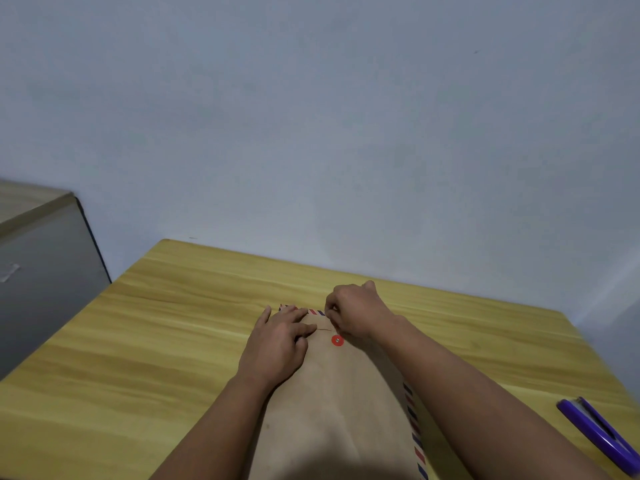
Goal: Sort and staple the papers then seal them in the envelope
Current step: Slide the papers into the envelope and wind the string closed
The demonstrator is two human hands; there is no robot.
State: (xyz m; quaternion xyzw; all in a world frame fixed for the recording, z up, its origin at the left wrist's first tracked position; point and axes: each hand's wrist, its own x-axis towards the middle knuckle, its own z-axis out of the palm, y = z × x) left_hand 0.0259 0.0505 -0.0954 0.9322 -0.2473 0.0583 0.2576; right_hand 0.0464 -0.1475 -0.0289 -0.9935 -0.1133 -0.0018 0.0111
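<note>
Far left, a grey cabinet [41, 271] stands beside the wooden table [138, 341], apart from the work.

Left hand [277, 344] lies flat on the brown envelope [332, 403], fingers loosely spread and pressing down the folded flap near the top edge. It grips nothing; it only pins.

Envelope sits at table centre, long axis running away from the person, striped border showing along the top and the right side. One red button disc [337, 340] shows just below the flap, between the two hands. A thin string [323, 329] runs from the left fingertips toward the right hand.

Right hand [353, 315] is bunched at the flap's right corner, fingertips drawn together. It looks to be pinching the string end, though the exact contact is too small to confirm.

Purple stapler [599, 434] lies at the right table edge, well apart from the envelope, untouched.

Papers are not in view; judged to be inside the envelope already, with the closure step in hand.

Risks from here:
- String slips from the pinch if pulled taut too quickly, since it is thin
- Flap springs up if the left hand lifts before the string is wound
- Hard pull could tear the disc from the paper
- Stapler near the edge could be knocked off by the right forearm

Count: two hands, one envelope, one disc visible, one string, one stapler, one cabinet, one table
</note>
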